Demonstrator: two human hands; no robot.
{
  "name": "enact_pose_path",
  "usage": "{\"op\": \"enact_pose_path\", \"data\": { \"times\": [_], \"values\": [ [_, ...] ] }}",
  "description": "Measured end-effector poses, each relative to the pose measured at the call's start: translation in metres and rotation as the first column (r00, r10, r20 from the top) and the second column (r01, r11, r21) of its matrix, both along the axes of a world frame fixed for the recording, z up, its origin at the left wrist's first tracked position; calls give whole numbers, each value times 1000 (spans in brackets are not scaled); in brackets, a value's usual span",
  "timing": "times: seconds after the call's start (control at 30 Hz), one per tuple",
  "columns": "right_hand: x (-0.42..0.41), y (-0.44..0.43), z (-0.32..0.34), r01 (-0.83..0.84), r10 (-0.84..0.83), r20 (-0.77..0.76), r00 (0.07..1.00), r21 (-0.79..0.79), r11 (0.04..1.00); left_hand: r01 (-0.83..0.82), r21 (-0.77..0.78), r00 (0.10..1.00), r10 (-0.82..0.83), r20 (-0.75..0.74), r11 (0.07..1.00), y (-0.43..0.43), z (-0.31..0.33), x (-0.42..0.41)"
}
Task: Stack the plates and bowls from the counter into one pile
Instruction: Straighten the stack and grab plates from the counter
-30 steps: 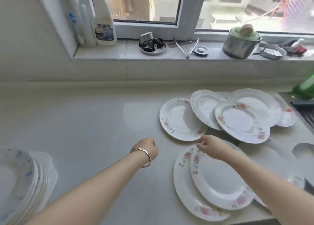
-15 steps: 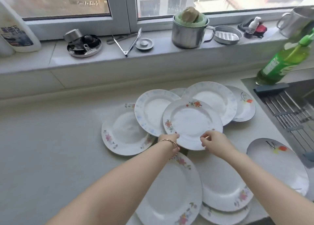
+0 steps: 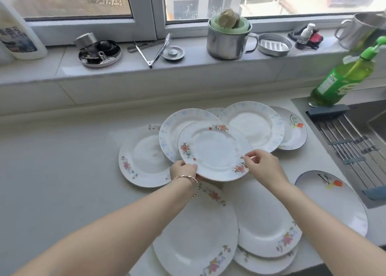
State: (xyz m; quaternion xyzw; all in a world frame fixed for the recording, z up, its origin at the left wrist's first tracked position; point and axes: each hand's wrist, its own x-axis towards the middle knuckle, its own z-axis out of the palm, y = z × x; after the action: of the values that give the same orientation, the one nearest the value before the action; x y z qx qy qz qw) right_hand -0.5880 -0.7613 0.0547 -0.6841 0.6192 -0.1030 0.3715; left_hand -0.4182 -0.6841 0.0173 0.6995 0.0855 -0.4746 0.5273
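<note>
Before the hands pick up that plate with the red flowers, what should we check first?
1. The left hand grips the red-flower plate at its near-left rim: ok.
2. The right hand pinches its near-right rim: ok.
3. Nothing lies on top of it: ok.
4. Clear of neighbours: not ok, it covers part of the blue-speckled plate.
5. Already lifted, or resting on the plates below: cannot tell.
6. Pile to set it on: cannot tell, none is picked out yet.

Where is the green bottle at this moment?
The green bottle stands at the far right of the head view, behind the sink rack, just below the windowsill.
</note>
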Motion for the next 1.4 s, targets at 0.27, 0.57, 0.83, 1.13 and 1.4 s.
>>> {"op": "enact_pose_path", "data": {
  "times": [0.27, 0.57, 0.83, 1.13, 1.4],
  "values": [
    [83, 54, 23, -271, 260, -120, 958, -91, 958, -219, -147, 973, 228, 43, 965, 104, 55, 104],
    [245, 177, 17, -639, 619, -266, 739, 14, 769, -461, -198, 861, 490, 138, 865, 295, 73, 231],
    [370, 295, 3, -804, 781, -310, 542, 80, 589, -669, -179, 715, 691, 106, 721, 472, 66, 308],
    [435, 367, -4, -878, 850, -339, 403, 120, 464, -754, -149, 634, 768, 85, 639, 574, 43, 343],
    [460, 383, -5, -897, 871, -349, 347, 149, 417, -777, -118, 618, 785, 36, 618, 586, 29, 344]
  ]
}}
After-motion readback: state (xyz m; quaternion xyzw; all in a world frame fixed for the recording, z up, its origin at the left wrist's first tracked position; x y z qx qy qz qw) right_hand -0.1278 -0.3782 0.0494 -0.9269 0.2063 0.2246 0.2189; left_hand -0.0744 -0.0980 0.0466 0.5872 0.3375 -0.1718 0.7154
